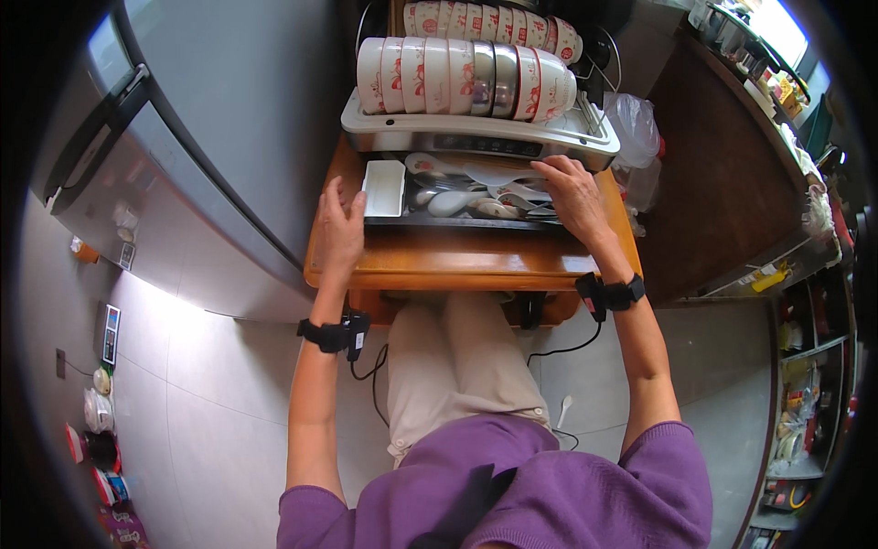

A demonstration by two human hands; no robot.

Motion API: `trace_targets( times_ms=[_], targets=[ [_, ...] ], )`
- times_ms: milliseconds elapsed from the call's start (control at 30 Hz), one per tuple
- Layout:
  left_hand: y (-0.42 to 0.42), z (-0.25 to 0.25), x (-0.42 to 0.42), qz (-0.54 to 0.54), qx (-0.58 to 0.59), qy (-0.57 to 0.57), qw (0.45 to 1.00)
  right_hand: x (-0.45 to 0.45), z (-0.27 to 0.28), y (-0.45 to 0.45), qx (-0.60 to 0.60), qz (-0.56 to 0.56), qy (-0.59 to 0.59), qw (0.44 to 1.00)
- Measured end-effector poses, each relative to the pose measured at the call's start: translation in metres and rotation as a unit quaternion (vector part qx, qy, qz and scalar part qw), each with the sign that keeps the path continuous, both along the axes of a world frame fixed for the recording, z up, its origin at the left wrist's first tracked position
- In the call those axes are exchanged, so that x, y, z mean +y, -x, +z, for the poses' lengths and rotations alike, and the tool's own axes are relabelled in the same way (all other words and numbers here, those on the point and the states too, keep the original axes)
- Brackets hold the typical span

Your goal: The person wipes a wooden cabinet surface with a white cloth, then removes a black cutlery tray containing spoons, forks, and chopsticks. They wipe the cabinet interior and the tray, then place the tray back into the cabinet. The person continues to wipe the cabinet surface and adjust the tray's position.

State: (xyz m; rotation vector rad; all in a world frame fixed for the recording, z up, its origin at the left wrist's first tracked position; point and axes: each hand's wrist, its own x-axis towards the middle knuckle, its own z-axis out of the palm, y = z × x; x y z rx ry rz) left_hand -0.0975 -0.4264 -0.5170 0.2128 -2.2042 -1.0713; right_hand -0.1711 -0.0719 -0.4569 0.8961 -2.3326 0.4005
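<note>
An extended cutlery drawer [456,222] of a dish-drying cabinet lies before me, filled with white ceramic spoons [456,202], metal cutlery and wooden chopsticks. A white rectangular plastic box [384,189] occupies its left end. Beside that box is my left hand [343,223], fingers apart and nothing in its grasp. My right hand [575,199] is over the drawer's right end, its fingertips by the handle of a white spoon [497,174]. Whether those fingers grip anything cannot be made out.
Stacked patterned bowls [425,75] stand on the cabinet [473,130] above the drawer. The wooden table [446,257] bears it all. A grey refrigerator [226,137] rises at left, a dark wooden counter [720,178] at right. A white spoon [564,410] lies on the floor.
</note>
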Motion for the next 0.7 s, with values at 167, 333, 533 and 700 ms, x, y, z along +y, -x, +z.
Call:
trace_targets(
  times_ms=[167,333,533,700],
  targets=[
    [0.011,-0.020,0.003,-0.041,0.007,-0.025,0.999,0.021,-0.004,-0.018,-0.084,-0.033,0.091,0.992],
    [0.008,-0.012,0.005,-0.056,0.004,-0.008,0.998,0.022,-0.006,0.003,-0.075,-0.027,0.037,0.996],
    [0.002,-0.006,0.005,-0.059,-0.010,-0.031,0.998,-0.011,-0.018,0.032,-0.094,-0.044,-0.073,0.992],
    [0.002,-0.006,0.005,-0.059,-0.004,-0.047,0.997,-0.013,-0.009,0.028,-0.038,-0.055,-0.071,0.995]
  ],
)
